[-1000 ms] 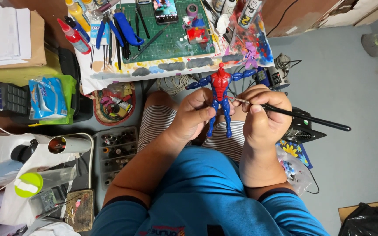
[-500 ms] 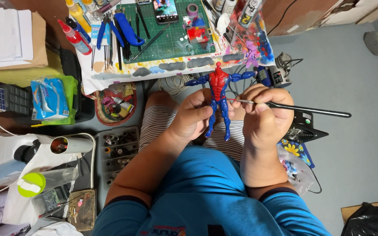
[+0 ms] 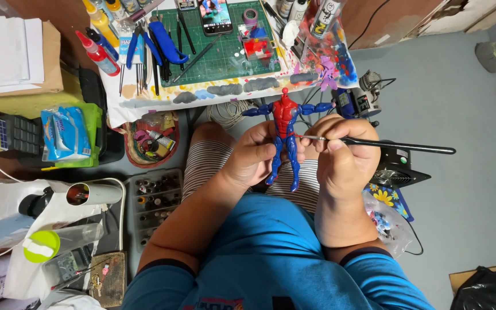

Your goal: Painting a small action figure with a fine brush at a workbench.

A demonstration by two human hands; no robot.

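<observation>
One red-and-blue action figure (image 3: 285,135) sits mid-frame, the left hand (image 3: 254,158) closed around its legs. The right hand (image 3: 343,158) pinches one thin black paintbrush (image 3: 386,143), tip at the figure's waist. Bare grey floor (image 3: 466,103) lies open at right; a crowded green cutting mat (image 3: 225,54) edges the top.

A green cutting mat (image 3: 219,51) lies at the top centre with a phone (image 3: 216,16) on it. Left of it stand blue pliers (image 3: 165,43) and a red-capped bottle (image 3: 97,54). A blue wipes packet (image 3: 63,133) sits at mid left; a tray of small paint pots (image 3: 156,204) lies lower left.
</observation>
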